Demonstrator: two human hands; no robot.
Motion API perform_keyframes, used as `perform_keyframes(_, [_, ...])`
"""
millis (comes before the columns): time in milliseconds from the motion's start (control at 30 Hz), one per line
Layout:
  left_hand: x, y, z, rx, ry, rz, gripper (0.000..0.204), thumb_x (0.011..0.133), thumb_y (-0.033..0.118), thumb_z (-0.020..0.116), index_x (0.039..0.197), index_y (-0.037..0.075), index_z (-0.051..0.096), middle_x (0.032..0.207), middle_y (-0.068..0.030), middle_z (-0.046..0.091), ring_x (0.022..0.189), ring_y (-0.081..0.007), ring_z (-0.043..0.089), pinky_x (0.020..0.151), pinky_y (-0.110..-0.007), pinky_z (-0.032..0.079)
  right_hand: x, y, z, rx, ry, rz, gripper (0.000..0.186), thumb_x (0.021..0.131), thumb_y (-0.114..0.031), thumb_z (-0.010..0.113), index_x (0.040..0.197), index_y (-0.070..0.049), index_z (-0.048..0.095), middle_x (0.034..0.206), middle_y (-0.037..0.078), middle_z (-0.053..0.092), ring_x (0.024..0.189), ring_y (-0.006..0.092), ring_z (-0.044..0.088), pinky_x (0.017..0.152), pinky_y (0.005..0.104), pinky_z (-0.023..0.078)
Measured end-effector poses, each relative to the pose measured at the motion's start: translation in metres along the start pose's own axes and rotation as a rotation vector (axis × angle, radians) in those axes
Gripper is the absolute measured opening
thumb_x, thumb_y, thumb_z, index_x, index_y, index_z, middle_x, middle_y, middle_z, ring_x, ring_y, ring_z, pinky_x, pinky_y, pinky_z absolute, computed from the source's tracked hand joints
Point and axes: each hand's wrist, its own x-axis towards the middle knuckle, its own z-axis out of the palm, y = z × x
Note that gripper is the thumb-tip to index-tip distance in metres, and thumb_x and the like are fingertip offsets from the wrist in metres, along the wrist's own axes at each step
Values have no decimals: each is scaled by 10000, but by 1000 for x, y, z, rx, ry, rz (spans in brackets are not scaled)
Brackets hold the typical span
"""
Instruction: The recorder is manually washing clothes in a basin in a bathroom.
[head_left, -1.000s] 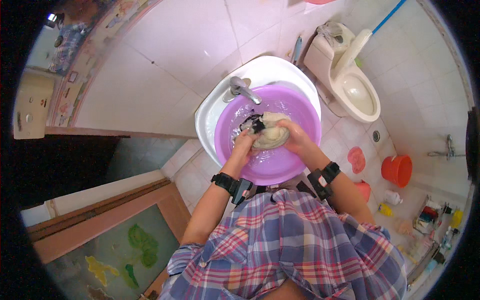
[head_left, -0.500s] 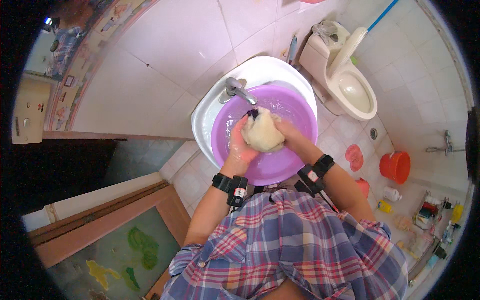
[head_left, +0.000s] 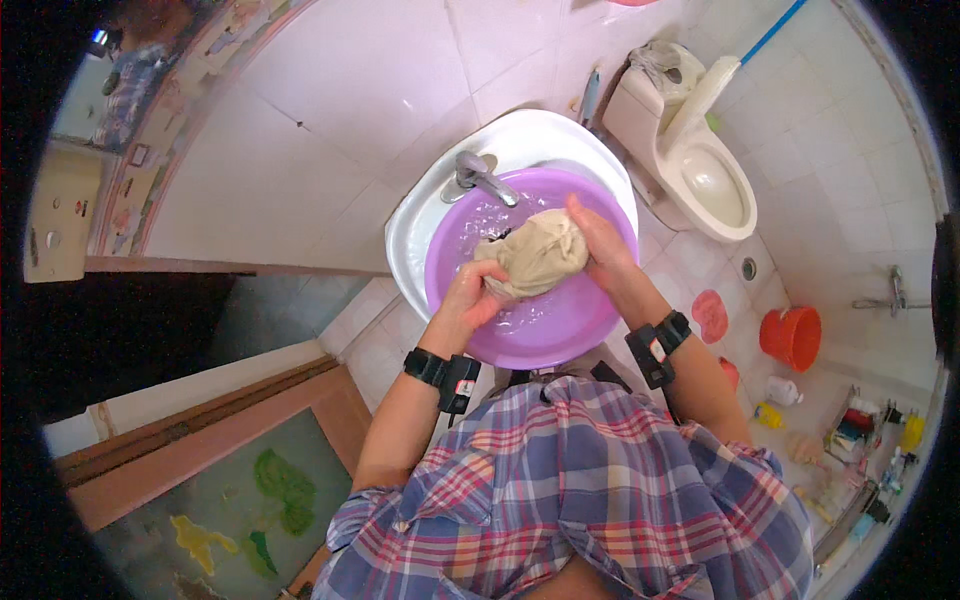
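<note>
Both hands hold a wet, cream-beige cloth (head_left: 540, 256) bunched above the purple basin (head_left: 590, 335). Its exact kind I cannot make out; a small dark patch shows at its far left edge. My left hand (head_left: 468, 296) pinches the near left corner, fingers curled over the fabric. On the other side, my right hand (head_left: 603, 245) grips the right end, thumb side up. Rippling water lies in the basin, which sits in a white washbasin (head_left: 408, 225). A chrome faucet (head_left: 484, 181) reaches over the basin's far left rim, just beyond the cloth.
A cream toilet (head_left: 712, 180) with its lid up stands at the far right. An orange bucket (head_left: 790, 338) is on the floor to the right, near several bottles. A framed glass door panel (head_left: 330, 440) lies at the lower left.
My hands have spread apart, the right one moving right and the left one slightly nearer me. The cloth has gone from a rounded, puffed shape to a flatter, stretched one.
</note>
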Motion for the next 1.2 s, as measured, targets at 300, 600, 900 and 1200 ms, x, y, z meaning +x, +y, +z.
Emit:
perform_keyframes(300, [2,-15,35,70,113,60,448,863,173,529,1252,12,376,1221,-143,473,1105,-273,495,954,-417,404,5,2,12,-102,-85,235,422,846,-377,559,1019,8,565,959,100,615,828,181,607,717,304,494])
perform_keyframes(600, [0,-17,28,-160,77,86,456,863,189,502,1259,9,365,1230,-139,467,1110,-280,489,944,-429,400,13,22,14,-739,155,-124,405,833,-402,570,945,-14,598,847,56,605,743,117,552,659,248,452])
perform_keyframes(900, [-7,-2,7,78,16,49,496,739,-32,481,1227,-33,396,1206,-143,488,1095,-253,498,958,-374,384,2,10,-4,-685,-102,-318,248,873,-252,548,1031,-61,541,945,36,561,884,103,506,814,250,403])
perform_keyframes(1200, [-42,24,6,361,246,203,427,756,-34,569,1170,-34,464,1081,-119,567,930,-201,576,769,-306,484,6,-23,-1,-25,7,197,343,887,-229,480,1121,21,466,1062,131,551,943,239,554,851,359,443])
